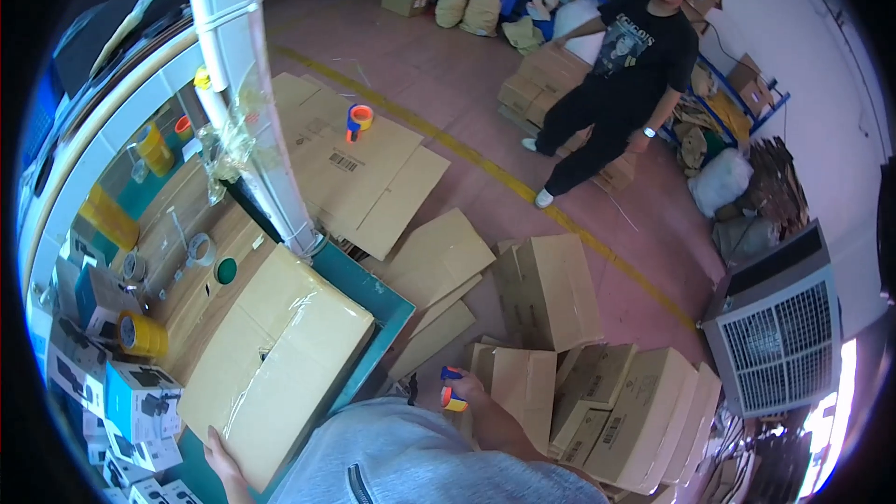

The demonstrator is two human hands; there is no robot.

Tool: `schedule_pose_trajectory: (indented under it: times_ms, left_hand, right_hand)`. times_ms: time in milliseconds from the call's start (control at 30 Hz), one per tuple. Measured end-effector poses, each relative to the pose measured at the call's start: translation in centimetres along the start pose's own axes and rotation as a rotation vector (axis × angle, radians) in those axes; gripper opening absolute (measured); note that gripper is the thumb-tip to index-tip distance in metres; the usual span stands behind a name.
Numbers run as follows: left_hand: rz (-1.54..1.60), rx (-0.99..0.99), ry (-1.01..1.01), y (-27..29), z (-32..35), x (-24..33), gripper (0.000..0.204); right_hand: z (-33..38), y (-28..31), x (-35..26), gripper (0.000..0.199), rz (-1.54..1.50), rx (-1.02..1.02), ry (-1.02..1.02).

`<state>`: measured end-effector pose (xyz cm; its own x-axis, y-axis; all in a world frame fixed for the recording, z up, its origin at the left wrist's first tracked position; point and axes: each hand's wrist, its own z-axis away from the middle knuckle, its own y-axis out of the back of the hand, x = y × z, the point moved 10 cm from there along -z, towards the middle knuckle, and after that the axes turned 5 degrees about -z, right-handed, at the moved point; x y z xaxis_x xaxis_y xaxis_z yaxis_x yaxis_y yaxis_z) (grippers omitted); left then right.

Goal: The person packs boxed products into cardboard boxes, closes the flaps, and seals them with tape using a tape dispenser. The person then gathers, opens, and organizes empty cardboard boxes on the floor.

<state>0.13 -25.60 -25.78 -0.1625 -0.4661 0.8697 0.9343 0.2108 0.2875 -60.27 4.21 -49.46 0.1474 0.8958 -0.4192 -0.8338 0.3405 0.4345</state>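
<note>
currently, one box (280,355) lies on the table (177,294), at the near left, directly in front of the worker. it is the work in hand.

left hand (222,463): placed at the near left edge of the box, fingers against the cardboard. whether it grips or only steadies, i cannot tell from here.

right hand (474,390): closed around a tape gun (455,399), held to the right of the box and well apart from it.

status, done: the box appears folded to shape, its upper face closed. a glossy strip along that face suggests that tape is already laid there. a small dark tear shows near its middle.

status, left: the underside and the near left end are hidden, so their sealing cannot be confirmed. in my judgement, the upper face is nearly or fully finished.

stock: closed cartons (644,411) are stacked at the near right. flat cardboard (373,173) lies beyond the table, apparently unformed, with a second tape gun (358,119) on top. judged by this, only part of the cardboard is made up.
</note>
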Motion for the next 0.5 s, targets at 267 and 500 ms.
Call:
schedule_pose_trajectory:
  times_ms: [267, 500]
  left_hand:
    - [-0.794, 0.19, -1.147, -10.6, 8.2, 14.5, 0.066]
    - [-0.259, -0.773, -1.377, -26.4, 22.3, 20.2, 0.07]
  right_hand:
    - [4.9, 1.5, 1.7, 0.078, 0.051, 0.155, -0.039]
    - [12.2, -1.5, 5.1, 0.08, -0.137, 0.197, -0.064]
